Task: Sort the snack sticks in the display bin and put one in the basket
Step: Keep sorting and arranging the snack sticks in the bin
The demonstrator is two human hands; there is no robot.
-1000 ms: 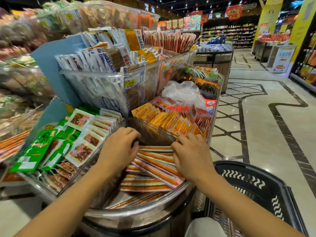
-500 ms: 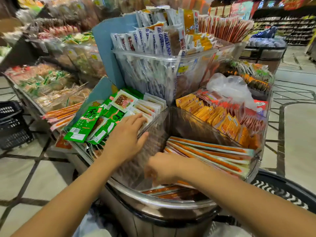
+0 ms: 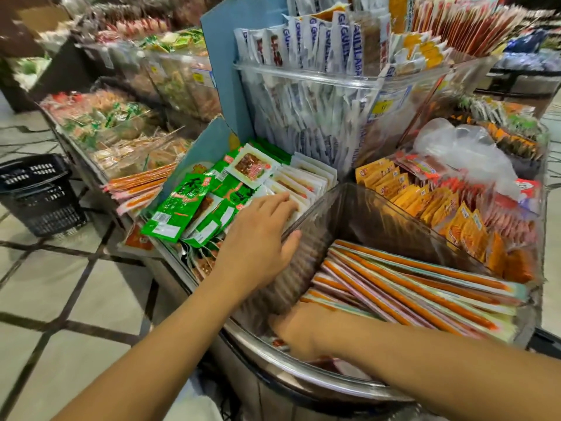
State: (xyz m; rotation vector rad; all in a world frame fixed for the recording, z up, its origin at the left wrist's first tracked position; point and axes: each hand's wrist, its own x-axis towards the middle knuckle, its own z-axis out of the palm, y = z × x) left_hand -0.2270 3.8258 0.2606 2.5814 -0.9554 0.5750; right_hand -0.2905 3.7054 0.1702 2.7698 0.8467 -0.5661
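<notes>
Sorting underway: snack sticks (image 3: pixel 409 287) mostly aligned in display bin (image 3: pixel 364 220). Left hand (image 3: pixel 258 247) flat on bin wall; right hand (image 3: pixel 303 329) grip hidden, can't tell. Picking one not done.

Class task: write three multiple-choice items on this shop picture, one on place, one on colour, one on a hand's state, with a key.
1. Where is the black slotted plastic basket?
A. on the floor left of the display
B. atop the bins
C. on an arm

2. What colour are the long thin snack sticks in clear wrappers?
A. blue
B. orange
C. black

3. What is the left hand doing?
A. lifting a stick
B. resting on the clear plastic divider wall
C. hanging idle

Key: 1 A, it stands on the tiled floor; 2 B, orange shows through each wrapper; 3 B, its thumb lies on the wall's rim.
</notes>
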